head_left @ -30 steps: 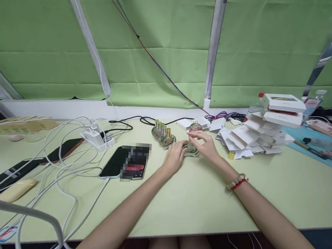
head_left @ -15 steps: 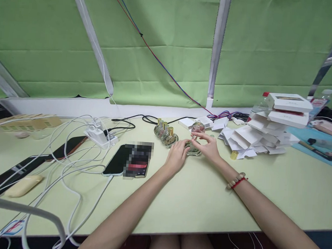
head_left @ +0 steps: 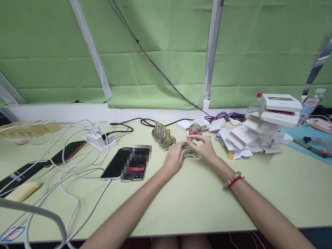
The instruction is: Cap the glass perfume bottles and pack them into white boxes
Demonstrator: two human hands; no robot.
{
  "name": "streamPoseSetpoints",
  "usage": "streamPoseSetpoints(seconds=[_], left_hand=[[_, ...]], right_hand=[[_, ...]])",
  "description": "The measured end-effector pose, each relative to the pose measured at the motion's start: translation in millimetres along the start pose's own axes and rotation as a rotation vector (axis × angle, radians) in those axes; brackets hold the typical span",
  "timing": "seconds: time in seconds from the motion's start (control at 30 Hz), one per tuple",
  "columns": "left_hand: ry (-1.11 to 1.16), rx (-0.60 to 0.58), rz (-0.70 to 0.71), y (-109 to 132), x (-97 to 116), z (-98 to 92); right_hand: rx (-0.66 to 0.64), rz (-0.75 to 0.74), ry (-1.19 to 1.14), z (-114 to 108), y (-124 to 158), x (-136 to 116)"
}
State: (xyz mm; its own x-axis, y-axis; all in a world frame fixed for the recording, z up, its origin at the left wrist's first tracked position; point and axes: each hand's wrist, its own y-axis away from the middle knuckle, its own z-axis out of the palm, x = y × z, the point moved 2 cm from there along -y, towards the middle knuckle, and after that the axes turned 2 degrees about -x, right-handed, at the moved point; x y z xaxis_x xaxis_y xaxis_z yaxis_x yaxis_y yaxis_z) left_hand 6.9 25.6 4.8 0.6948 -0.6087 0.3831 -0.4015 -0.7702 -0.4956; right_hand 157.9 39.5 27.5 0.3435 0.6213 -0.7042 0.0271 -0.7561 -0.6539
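My left hand (head_left: 174, 158) grips the side of a small round glass bottle (head_left: 189, 151) that stands on the pale green table (head_left: 195, 195). My right hand (head_left: 205, 147) is pinched over the top of that bottle; whatever its fingertips hold is too small to make out. Just behind stands another glass bottle with pink contents (head_left: 195, 129). A row of gold-capped bottles (head_left: 163, 136) sits to the left of my hands. A loose gold cap (head_left: 231, 155) lies to the right.
A phone (head_left: 124, 168) on a white cable lies left of my hands, with a white charger block (head_left: 98, 140), tangled cables and further phones (head_left: 30, 170) beyond. A heap of white boxes (head_left: 265, 127) rises at the right. A green cloth backs the table.
My right fingers have come down from an open spread into a pinch over the bottle top. My left hand has stayed on the bottle. The camera has shifted slightly.
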Motion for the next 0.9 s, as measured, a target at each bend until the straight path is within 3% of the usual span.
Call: streamPoseSetpoints(seconds=[0.27,0.5,0.73,0.9], left_hand=[[-0.003,-0.01,-0.014,0,1,-2.2],[-0.107,0.007,-0.055,1,3,-5.2],[-0.086,0.207,-0.172,1,-5,-6.0],[-0.116,0.325,-0.172,2,-5,-8.1]], right_hand=[[0.036,-0.041,-0.058,8,6,8],[-0.085,-0.043,0.106,6,13,5],[-0.194,0.009,0.275,6,15,16],[-0.259,0.019,0.282,9,15,23]])
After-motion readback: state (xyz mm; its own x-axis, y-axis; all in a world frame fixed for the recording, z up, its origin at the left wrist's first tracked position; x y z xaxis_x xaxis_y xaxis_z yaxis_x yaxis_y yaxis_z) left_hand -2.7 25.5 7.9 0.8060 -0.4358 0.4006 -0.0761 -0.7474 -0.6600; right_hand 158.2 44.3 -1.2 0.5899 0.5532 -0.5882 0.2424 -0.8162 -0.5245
